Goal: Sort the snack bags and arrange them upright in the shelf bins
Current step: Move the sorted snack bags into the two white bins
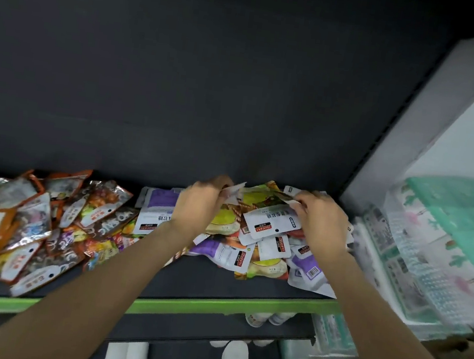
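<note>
Left hand [200, 201] pinches a white-edged snack bag [233, 191]; right hand [319, 217] grips a white pouch [272, 224] above the pile [253, 253] on the shelf [210, 281].

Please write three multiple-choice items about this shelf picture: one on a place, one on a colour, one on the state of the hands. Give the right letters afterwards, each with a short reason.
1. Where does the pile of orange-edged bags lie?
A. at the left of the shelf
B. on the floor
C. in the green crate

2. What colour is the front edge of the shelf?
A. red
B. green
C. white

3. What are the hands doing?
A. both hang idle beside the shelf
B. both lie flat on the bare shelf
C. both are in the pile of white and purple bags, holding bags

Key: 1 A, the orange-edged bags lie left of both arms. 2 B, the strip under the bags is bright green. 3 C, the left hand pinches a white bag corner and the right hand grips a bag at the pile's top.
</note>
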The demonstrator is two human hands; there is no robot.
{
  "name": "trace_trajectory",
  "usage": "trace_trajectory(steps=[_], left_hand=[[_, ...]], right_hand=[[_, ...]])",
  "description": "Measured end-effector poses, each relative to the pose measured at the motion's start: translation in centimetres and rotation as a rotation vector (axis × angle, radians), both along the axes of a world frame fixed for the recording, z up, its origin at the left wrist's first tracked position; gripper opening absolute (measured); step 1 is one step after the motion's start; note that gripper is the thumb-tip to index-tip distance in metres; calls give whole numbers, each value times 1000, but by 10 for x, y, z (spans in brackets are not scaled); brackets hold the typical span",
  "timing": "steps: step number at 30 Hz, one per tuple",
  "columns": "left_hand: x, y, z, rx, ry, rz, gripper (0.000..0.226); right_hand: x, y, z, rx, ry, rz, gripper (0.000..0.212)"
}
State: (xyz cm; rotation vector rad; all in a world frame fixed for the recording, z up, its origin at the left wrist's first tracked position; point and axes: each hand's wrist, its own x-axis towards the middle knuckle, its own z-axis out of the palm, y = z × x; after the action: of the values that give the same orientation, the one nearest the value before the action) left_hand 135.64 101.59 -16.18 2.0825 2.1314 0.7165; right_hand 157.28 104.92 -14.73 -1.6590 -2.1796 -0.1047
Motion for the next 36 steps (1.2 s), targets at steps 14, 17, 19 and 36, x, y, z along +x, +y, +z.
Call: trace_trajectory(steps=[14, 17, 19, 36], left_hand=[[-128, -104, 74, 61, -182, 300, 12], [-166, -147, 84, 104, -204, 318, 6], [-194, -181, 85, 143, -263, 334, 6], [-471, -435, 91, 167, -273, 609, 4]], right_hand=[[-141, -49, 74, 33, 75, 322, 21], [-189, -75, 84, -40, 174, 413, 18], [-223, -96, 89, -77, 201, 459, 14], [-538, -291, 91, -218, 312, 674, 12]])
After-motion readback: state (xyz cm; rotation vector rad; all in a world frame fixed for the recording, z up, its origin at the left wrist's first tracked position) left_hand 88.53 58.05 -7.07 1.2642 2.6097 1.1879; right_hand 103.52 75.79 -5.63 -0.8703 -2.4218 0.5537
